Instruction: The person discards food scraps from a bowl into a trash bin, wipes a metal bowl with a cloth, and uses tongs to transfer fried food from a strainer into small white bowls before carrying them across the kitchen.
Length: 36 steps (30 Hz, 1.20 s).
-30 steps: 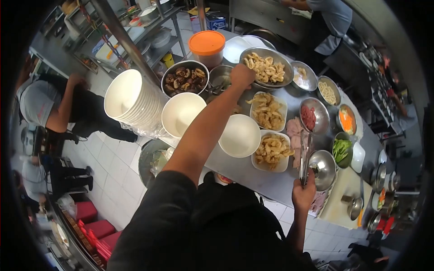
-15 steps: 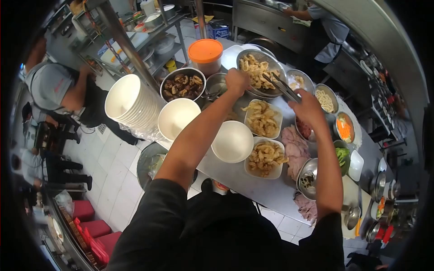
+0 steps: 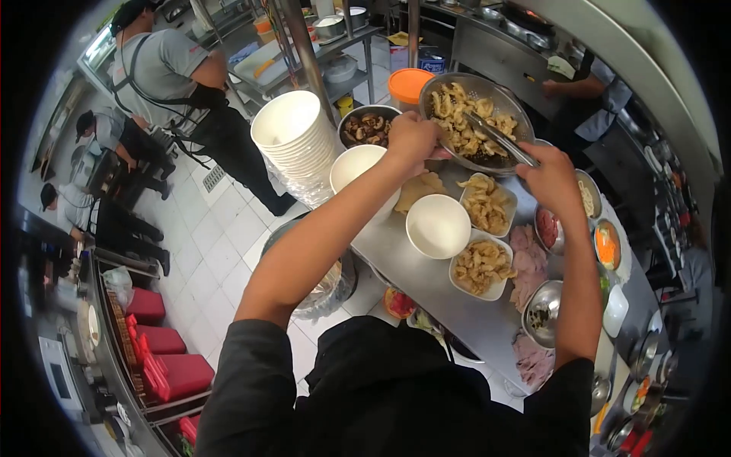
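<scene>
My left hand (image 3: 415, 142) is closed on the near left rim of a perforated metal colander (image 3: 520, 107), which is tilted toward me. Fried, golden-brown pieces of food (image 3: 462, 114) lie in it. In my right hand (image 3: 553, 177) is a pair of metal tongs (image 3: 499, 139), their tips among the pieces. Just below the colander, two square white bowls stand one before the other, the farther bowl (image 3: 512, 199) and the nearer bowl (image 3: 499, 290), both filled with similar fried pieces. Left of them is a round white bowl (image 3: 438, 227) with nothing in it.
A tall stack of white bowls (image 3: 285, 126) stands at the table's left edge. Behind it are a pot of dark mushrooms (image 3: 368, 128) and an orange-lidded tub (image 3: 409, 84). Sliced pink meat (image 3: 528, 263) lies on the metal table. Co-workers stand left and at the upper right.
The colander is now raised and tilted more toward me, with my left hand on its rim. The tongs stay among the fried pieces. My view has swung left.
</scene>
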Available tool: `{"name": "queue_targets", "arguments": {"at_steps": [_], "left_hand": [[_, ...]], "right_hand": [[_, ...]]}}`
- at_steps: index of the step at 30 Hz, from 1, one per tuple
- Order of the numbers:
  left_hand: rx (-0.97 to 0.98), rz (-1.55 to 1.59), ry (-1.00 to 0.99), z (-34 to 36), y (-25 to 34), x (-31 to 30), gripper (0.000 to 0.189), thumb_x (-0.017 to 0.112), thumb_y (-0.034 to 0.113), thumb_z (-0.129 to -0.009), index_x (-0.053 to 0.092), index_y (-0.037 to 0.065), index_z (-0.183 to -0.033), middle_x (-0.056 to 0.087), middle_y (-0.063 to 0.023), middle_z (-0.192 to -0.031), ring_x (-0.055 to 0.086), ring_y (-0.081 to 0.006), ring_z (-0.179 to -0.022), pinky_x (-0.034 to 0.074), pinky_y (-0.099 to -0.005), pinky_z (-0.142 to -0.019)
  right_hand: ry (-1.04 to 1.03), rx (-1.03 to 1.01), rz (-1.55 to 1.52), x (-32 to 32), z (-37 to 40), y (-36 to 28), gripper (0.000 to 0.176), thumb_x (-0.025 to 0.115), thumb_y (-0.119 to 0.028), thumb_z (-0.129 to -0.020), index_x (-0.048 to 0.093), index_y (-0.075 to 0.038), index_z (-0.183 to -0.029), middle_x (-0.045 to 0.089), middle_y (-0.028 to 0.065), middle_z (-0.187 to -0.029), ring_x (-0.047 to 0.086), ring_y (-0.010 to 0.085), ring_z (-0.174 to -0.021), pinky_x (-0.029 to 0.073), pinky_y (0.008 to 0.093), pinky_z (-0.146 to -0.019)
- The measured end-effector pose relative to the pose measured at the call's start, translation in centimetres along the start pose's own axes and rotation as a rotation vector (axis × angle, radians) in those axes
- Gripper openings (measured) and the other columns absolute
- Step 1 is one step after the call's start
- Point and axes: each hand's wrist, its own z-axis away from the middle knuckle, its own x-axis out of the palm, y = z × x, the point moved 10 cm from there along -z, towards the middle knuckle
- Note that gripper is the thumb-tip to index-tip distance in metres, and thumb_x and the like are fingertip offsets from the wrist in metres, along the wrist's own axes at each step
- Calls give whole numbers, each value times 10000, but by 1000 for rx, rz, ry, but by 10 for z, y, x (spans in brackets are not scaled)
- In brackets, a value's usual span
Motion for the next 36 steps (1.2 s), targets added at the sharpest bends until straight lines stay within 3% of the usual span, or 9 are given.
{"name": "queue_targets", "arguments": {"at_steps": [3, 8, 9, 14, 17, 23, 28, 31, 36], "left_hand": [[-40, -12, -27, 38, 15, -13, 115, 528, -67, -746, 430, -32, -795, 543, -162, -772, 642, -295, -610, 580, -334, -465], [-51, -58, -132, 100, 21, -46, 119, 549, -53, -753, 442, -24, -798, 547, -164, -778, 622, -264, -574, 572, -313, -454], [-75, -54, -126, 119, 25, -55, 131, 573, -36, -759, 450, -23, -802, 557, -173, -800, 615, -251, -573, 569, -308, -478], [-151, -228, -168, 191, 26, -124, 117, 588, -21, -785, 485, -14, -839, 589, -125, -858, 625, -193, -642, 565, -295, -566], [-240, -261, -174, 228, 20, -162, 101, 581, -21, -793, 495, -4, -845, 589, -92, -843, 625, -168, -659, 564, -284, -558], [-234, -280, -120, 244, -9, -194, 111, 584, -12, -796, 480, 9, -828, 553, -63, -786, 609, -155, -645, 555, -267, -525], [-205, -337, -56, 240, -25, -200, 159, 596, -4, -788, 440, 23, -772, 512, -49, -754, 580, -135, -638, 543, -266, -496], [-171, -338, -61, 240, -26, -194, 159, 597, -1, -786, 440, 16, -766, 509, -49, -751, 578, -130, -637, 542, -261, -495], [-161, -344, -113, 242, -31, -181, 142, 589, -5, -789, 448, 10, -778, 532, -58, -763, 597, -139, -651, 549, -263, -504]], "right_hand": [[-41, 127, -161, -32, 28, -25, 367, 626, -110, -718, 638, -37, -1077, 638, 220, -881, 609, 357, -830, 460, 374, -757], [-105, 307, -302, -55, 86, -57, 379, 613, -34, -732, 618, 5, -1109, 626, 124, -708, 589, 164, -704, 442, 289, -676], [-104, 291, -335, -58, 97, -64, 378, 601, -11, -745, 605, 33, -1120, 630, 71, -753, 546, 87, -724, 433, 247, -689], [-62, 474, -388, -71, 147, -82, 398, 594, -7, -757, 577, 53, -1151, 650, 40, -897, 536, 77, -788, 420, 219, -758], [-57, 439, -197, -47, 165, -69, 440, 632, -96, -739, 585, 4, -1165, 665, 144, -985, 614, 198, -898, 443, 285, -809], [-215, 377, 67, 33, 155, -72, 438, 645, -143, -717, 600, -3, -1129, 619, 206, -1079, 602, 335, -985, 436, 354, -897], [-178, 302, 7, -9, 160, -124, 465, 654, -146, -696, 597, -20, -1141, 627, 225, -1025, 600, 346, -978, 437, 367, -874], [-347, 148, -5, 13, 164, -155, 405, 630, -147, -716, 617, -26, -1103, 635, 213, -982, 591, 364, -956, 435, 407, -870], [-339, 90, -6, 63, 156, -152, 391, 632, -137, -713, 627, -35, -1091, 625, 240, -960, 592, 369, -938, 442, 410, -855]]}}
